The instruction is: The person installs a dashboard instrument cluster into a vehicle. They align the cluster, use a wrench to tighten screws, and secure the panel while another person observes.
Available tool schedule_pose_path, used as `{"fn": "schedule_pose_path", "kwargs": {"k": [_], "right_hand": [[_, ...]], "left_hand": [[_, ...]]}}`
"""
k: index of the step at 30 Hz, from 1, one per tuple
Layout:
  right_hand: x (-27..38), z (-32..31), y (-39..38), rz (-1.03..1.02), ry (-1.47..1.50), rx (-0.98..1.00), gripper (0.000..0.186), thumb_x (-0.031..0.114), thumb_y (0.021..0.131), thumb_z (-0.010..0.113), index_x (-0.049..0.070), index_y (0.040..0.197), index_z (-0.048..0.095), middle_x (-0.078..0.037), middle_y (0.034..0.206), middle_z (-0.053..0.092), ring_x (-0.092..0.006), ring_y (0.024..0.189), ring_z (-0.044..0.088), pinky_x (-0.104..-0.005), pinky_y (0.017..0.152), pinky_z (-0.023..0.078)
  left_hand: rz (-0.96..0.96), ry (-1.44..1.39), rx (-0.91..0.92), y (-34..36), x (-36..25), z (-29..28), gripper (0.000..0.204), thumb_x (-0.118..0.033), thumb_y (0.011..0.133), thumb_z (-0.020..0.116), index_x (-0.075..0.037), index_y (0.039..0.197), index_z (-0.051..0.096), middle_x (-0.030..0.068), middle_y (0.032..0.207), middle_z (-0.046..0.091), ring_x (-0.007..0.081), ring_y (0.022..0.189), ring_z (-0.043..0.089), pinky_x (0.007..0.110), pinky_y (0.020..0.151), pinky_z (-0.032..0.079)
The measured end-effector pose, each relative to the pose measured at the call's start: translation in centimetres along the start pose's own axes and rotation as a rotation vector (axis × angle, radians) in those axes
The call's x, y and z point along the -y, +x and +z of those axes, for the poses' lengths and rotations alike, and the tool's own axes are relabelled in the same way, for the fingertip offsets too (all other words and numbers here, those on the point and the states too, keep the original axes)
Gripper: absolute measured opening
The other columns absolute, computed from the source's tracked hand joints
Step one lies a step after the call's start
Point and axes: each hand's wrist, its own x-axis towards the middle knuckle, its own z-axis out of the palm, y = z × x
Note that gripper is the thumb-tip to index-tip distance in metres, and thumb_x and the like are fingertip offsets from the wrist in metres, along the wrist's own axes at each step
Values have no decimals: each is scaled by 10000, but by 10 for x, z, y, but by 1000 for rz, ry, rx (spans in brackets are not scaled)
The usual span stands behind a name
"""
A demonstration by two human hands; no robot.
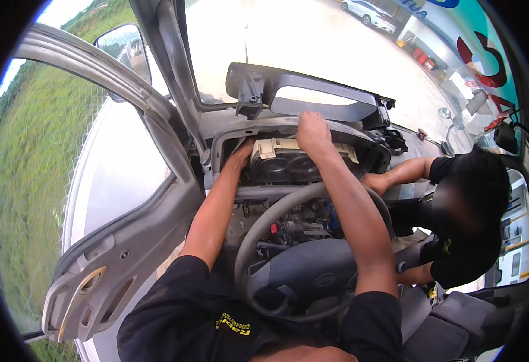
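Note:
An instrument cluster [285, 167] with dark dials and a cream housing sits tilted in the opened dashboard, behind the steering wheel [253, 238]. My left hand [240, 155] reaches in at the cluster's left end; its fingers are mostly hidden there. Over the cluster's top edge, my right hand [314, 131] is closed, with curled fingers gripping it; the fingertips are out of sight. Beyond my hands, a dark plastic instrument bezel [252, 93] rests on top of the dashboard against the windscreen.
At right a co-worker [472, 217] in a black shirt leans in, one hand [377, 183] close to the cluster's right side. Exposed wiring and brackets [300, 229] show below the cluster. An open door [107, 265] stands at left. Grey seats [436, 320] are at lower right.

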Motion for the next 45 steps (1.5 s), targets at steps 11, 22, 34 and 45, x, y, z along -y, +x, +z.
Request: {"fn": "schedule_pose_path", "kwargs": {"k": [11, 22, 34, 45], "right_hand": [[4, 7, 1, -305, 51, -51, 131, 10, 835, 721, -69, 938, 736, -312, 1053, 725, -514, 1053, 690, -542, 953, 553], [51, 15, -13, -790, 201, -70, 154, 65, 897, 724, -65, 975, 699, -278, 1007, 689, -498, 1030, 675, -555, 909, 539], [76, 13, -27, -612, 222, -153, 201, -55, 880, 617, -81, 1077, 643, -324, 1137, 684, -522, 1032, 710, -549, 894, 603], [2, -15, -13, -339, 271, -124, 252, 104, 778, 841, -71, 911, 718, -292, 870, 729, -437, 906, 738, -484, 852, 569]], "left_hand": [[28, 0, 22, 7, 2, -2, 509, -330, 1071, 598, 9, 1451, 596, 129, 1439, 637, 233, 1304, 601, 404, 1111, 467], [181, 21, -14, 22, 13, -24, 539, -342, 1062, 620, 9, 1470, 580, 127, 1479, 613, 235, 1339, 582, 402, 1127, 457], [213, -45, -51, -17, -3, -3, 688, -401, 1069, 632, -21, 1607, 433, 135, 1608, 489, 250, 1474, 464, 400, 1217, 380], [14, 25, 98, 11, 5, -7, 547, -376, 1091, 557, 3, 1486, 561, 131, 1416, 652, 211, 1271, 628, 381, 1088, 495]]}}
